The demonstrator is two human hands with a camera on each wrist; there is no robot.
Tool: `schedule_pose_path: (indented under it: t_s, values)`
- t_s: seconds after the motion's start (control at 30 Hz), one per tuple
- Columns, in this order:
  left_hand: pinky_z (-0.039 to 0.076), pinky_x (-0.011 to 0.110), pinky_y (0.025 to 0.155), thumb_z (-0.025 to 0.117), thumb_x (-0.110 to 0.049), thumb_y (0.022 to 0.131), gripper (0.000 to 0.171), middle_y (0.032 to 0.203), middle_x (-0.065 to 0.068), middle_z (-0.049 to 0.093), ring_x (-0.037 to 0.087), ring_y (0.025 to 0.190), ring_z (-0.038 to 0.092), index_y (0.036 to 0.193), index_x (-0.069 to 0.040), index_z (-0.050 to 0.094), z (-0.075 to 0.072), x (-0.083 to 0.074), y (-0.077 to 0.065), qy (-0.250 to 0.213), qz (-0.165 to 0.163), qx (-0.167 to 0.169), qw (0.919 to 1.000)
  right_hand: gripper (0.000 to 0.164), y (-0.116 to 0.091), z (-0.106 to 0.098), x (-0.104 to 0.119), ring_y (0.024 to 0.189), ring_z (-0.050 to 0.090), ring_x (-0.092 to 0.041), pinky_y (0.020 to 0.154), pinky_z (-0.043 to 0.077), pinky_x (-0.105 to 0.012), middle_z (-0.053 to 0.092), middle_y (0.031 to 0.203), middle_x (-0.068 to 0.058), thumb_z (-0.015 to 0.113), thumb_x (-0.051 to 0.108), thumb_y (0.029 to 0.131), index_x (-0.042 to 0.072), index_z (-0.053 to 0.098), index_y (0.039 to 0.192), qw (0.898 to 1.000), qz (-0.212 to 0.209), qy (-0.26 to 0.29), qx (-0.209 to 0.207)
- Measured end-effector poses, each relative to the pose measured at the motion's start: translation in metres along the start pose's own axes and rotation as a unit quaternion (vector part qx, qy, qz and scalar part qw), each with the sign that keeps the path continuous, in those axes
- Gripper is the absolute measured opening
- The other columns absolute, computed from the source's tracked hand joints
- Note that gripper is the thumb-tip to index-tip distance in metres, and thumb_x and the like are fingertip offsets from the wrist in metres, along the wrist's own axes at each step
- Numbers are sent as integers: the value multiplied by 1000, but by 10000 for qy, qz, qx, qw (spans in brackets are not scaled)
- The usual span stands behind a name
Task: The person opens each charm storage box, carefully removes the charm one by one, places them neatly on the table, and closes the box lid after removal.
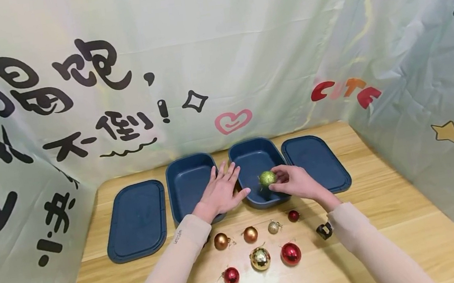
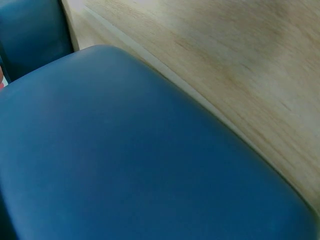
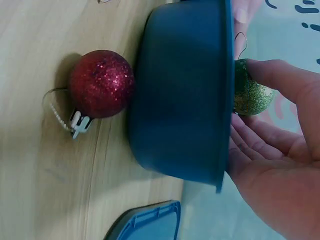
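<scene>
Between the thumb and fingers of my right hand [image 1: 297, 181] is a green glitter Christmas ball [image 1: 267, 178], over the near part of the right blue container [image 1: 255, 159]. The right wrist view shows the green ball [image 3: 252, 92] just above the container's rim [image 3: 227, 100], with a thin wire loop on it. My left hand [image 1: 223, 190] has its fingers spread and lies across the inner edges of the two containers, over the right wall of the left blue container [image 1: 189, 184]. In the left wrist view a blue container side [image 2: 140, 150] fills most of the picture.
Blue lids lie at the left [image 1: 136, 220] and right [image 1: 316, 163]. In front of the containers are several Christmas balls: a small dark red one [image 1: 293, 215], a shiny red one [image 1: 291, 253], a gold one [image 1: 260, 258] and copper ones [image 1: 221, 241]. A printed cloth hangs behind.
</scene>
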State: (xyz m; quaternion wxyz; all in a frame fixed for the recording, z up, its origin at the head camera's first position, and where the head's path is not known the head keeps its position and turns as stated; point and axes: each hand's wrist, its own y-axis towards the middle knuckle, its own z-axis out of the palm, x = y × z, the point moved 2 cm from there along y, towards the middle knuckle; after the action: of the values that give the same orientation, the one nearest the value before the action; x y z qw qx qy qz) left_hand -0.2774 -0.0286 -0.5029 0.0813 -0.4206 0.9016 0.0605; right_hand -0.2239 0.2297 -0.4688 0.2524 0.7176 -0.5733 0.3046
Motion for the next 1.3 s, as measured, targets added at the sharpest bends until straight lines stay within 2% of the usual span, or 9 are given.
schedule_pose_path:
  t_s: [0.33, 0.47, 0.67, 1.3]
  values:
    - [5, 60, 133, 32, -72, 106, 87, 177, 12, 19, 34, 166, 3, 169, -11, 26, 0, 0, 0, -29, 47, -51, 10000, 55, -32, -10, 1, 92, 72, -18, 80, 58, -27, 75, 104, -11, 83, 29, 93, -1, 65, 135, 9988, 124, 98, -470]
    - [5, 60, 133, 31, -72, 106, 87, 177, 12, 18, 35, 166, 3, 169, -12, 25, 0, 0, 0, -25, 50, -7, 10000, 53, -44, -11, 0, 89, 71, -16, 76, 57, -22, 75, 101, -9, 85, 25, 91, 0, 66, 133, 9978, 137, 192, -619]
    - [4, 60, 133, 33, -71, 107, 87, 177, 12, 17, 35, 166, 3, 169, -12, 24, 0, 0, 0, -29, 16, 17, 10000, 50, -58, -13, -1, 87, 70, -11, 76, 59, -22, 75, 104, -11, 86, 17, 89, -3, 66, 131, 9962, -60, 335, -797]
    - [6, 61, 133, 31, -72, 106, 88, 176, 14, 20, 36, 165, 5, 168, -9, 27, 1, 1, 0, 30, 92, -75, 9999, 51, -92, -9, -7, 88, 69, -7, 78, 61, -22, 74, 106, -10, 86, 14, 88, -3, 66, 132, 9957, -61, 561, -739]
